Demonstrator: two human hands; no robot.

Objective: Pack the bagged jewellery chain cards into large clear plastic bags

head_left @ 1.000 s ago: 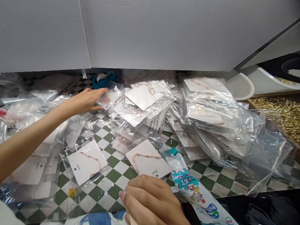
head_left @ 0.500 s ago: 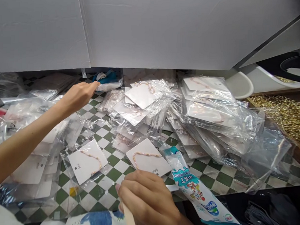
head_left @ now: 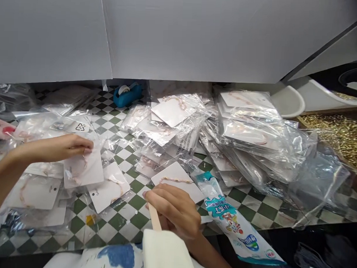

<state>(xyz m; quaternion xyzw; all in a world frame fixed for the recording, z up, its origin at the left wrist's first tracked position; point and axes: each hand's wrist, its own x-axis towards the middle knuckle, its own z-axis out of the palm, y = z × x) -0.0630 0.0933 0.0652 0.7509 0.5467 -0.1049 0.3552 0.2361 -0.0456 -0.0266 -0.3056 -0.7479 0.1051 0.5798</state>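
My right hand (head_left: pixel 174 210) is closed round the wooden stick of a white ice cream bar (head_left: pixel 167 253), which points down toward me at the bottom of the view. On the left, my left hand (head_left: pixel 72 146) pinches the upper part of a white bracelet card (head_left: pixel 91 170) in a clear bag, above other bagged cards. Beside it lies another bagged card (head_left: pixel 104 196) with a pink and gold bracelet. A further bracelet card (head_left: pixel 165 170) rests just beyond my right hand, which partly covers it.
A blue tape dispenser (head_left: pixel 128 96) stands at the back. Bagged bracelet cards (head_left: pixel 249 128) are piled in the middle and right. An ice cream wrapper (head_left: pixel 234 226) lies over the front edge of the checkered table (head_left: pixel 113 235). Gold beads (head_left: pixel 339 132) fill a box at right.
My left hand has come back from beside the tape dispenser to the left pile and now grips a bagged card. My right hand has tilted, bringing the ice cream bar into view.
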